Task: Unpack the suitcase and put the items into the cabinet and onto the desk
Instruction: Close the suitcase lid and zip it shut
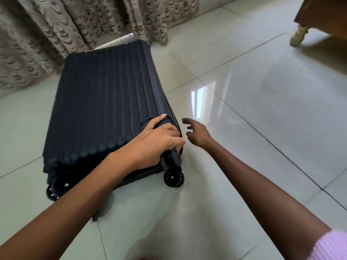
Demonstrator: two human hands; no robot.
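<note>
A dark navy ribbed suitcase [105, 109] lies flat and closed on the tiled floor, wheels toward me. My left hand [157, 141] grips its near right corner, with the fingers curled over the edge by the zip and the thumb on top. My right hand [197, 132] hovers just right of that corner with its fingers spread and loosely bent, holding nothing and not touching the case. What is inside the suitcase is hidden.
Patterned beige curtains [65, 27] hang behind the suitcase. A wooden piece of furniture with a pale turned leg [298, 36] stands at the top right. Glossy pale floor tiles [262, 91] spread to the right and front.
</note>
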